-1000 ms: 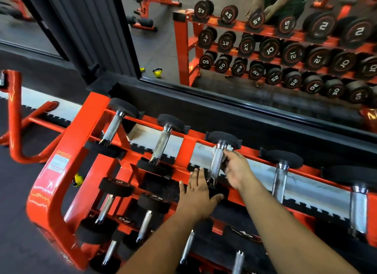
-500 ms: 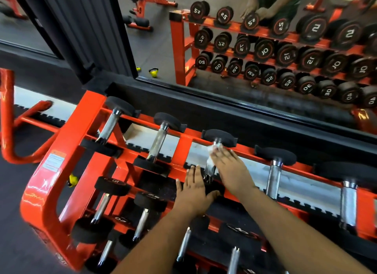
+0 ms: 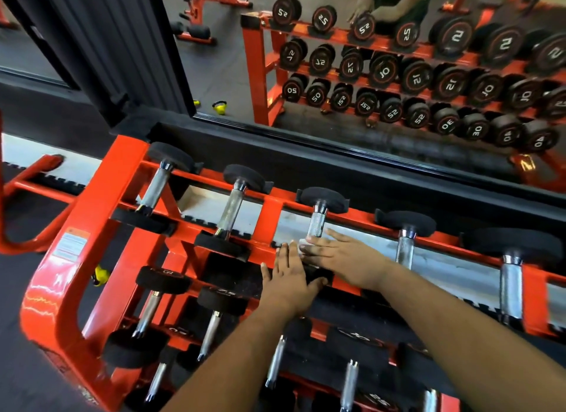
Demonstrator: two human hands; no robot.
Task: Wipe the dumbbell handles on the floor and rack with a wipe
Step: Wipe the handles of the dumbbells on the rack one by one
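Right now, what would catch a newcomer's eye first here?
The bright orange rack fills the frame, with dumbbells in rows. At its centre, the right hand presses a white wipe against a steel handle, the left hand beside it. Behind, a mirror repeats the rack.

I see both my forearms bare from the bottom of the view up to the wrists, no sleeves reaching them. My left hand [image 3: 288, 281] and right hand [image 3: 343, 258] are bare too, ungloved, short nails showing.
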